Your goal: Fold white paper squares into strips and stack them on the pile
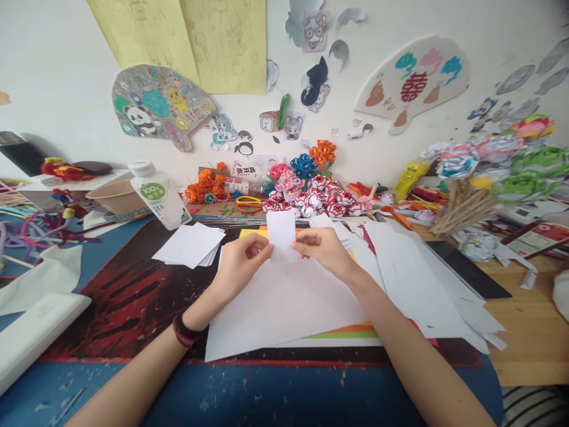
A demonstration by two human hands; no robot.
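A small white paper rectangle [281, 236] is held upright above the large white sheets. My left hand [243, 256] pinches its left edge between thumb and fingers. On the opposite edge, my right hand [323, 249] grips the same paper, fingers curled. Beneath both hands lie large white sheets [275, 308], with orange and green paper edges showing under them. To the left of my left hand rests a stack of white paper squares [190, 244]. Whether the held paper is folded, I cannot tell.
A white bottle [159, 196] stands behind the squares. Red-and-white paper flowers [326, 198] pile up at the back. More white paper [418, 279] and a black flat object [469, 268] lie right. A white case [42, 332] sits at left on the dark mat [128, 296].
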